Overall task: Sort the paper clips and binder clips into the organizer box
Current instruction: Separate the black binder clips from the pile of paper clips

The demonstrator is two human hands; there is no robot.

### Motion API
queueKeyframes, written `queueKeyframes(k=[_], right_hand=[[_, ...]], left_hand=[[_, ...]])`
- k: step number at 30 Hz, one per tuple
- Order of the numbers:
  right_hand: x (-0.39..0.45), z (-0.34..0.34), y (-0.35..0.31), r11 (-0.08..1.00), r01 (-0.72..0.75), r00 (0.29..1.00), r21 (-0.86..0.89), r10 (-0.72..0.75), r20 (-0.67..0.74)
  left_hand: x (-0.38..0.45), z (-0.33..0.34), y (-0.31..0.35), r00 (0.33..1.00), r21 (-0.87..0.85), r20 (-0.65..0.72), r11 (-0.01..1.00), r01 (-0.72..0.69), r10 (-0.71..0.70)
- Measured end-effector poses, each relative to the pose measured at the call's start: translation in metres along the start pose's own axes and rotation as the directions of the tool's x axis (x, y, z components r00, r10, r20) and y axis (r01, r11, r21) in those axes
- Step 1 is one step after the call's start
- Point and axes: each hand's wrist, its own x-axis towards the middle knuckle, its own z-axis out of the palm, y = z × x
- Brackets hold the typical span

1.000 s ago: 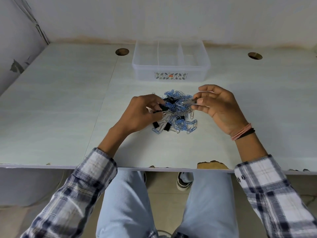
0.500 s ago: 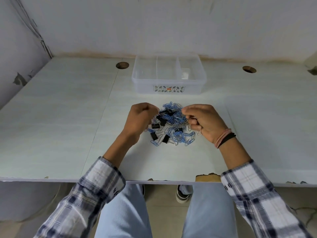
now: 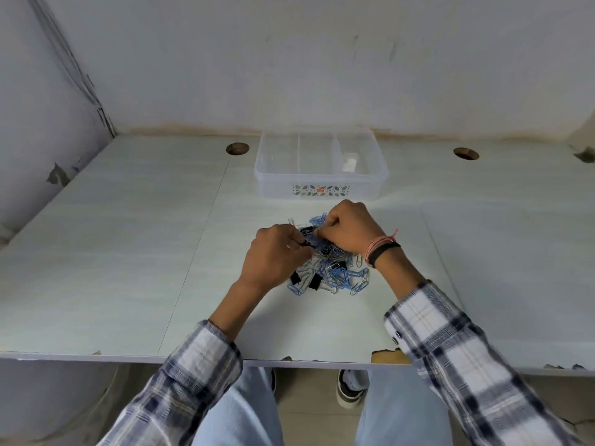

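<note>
Desk (image 3: 128, 252), hands (image 3: 273, 255) hiding clip pile (image 3: 338, 275)

we see a pale bench (image 3: 128, 252) with two round holes (image 3: 237, 148) near its back edge. on it rest a clear organizer box (image 3: 322, 185) and, nearer us, a tangled pile of blue paper clips (image 3: 341, 278) and black binder clips (image 3: 315, 281).

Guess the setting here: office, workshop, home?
Probably a bare office-style desk in a corner: cable holes, plain scuffed walls, only a pile of clips and a clear box on it.
</note>
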Motion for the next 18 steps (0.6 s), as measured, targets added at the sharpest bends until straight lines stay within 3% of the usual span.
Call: queueKeyframes(k=[8, 13, 16, 18], right_hand=[[-0.007, -0.006, 0.004, 0.996, 0.067, 0.991, 0.066, -0.058, -0.121], [-0.017, -0.018, 0.008, 0.966, -0.004, 0.978, 0.259, 0.057, -0.199], [-0.020, -0.023, 0.014, 0.863, -0.053, 0.978, 0.502, 0.147, -0.150], [-0.024, -0.029, 0.017, 0.685, -0.071, 0.984, 0.725, 0.168, -0.062]], left_hand=[[0.002, 0.010, 0.009, 1.000, 0.164, -0.012, 0.986, -0.018, 0.020], [0.004, 0.012, 0.009, 0.999, 0.170, 0.024, 0.985, -0.043, 0.039], [0.004, 0.013, 0.009, 0.999, 0.140, 0.041, 0.989, -0.040, 0.034], [0.005, 0.013, 0.011, 0.998, 0.119, 0.056, 0.992, -0.033, 0.026]])
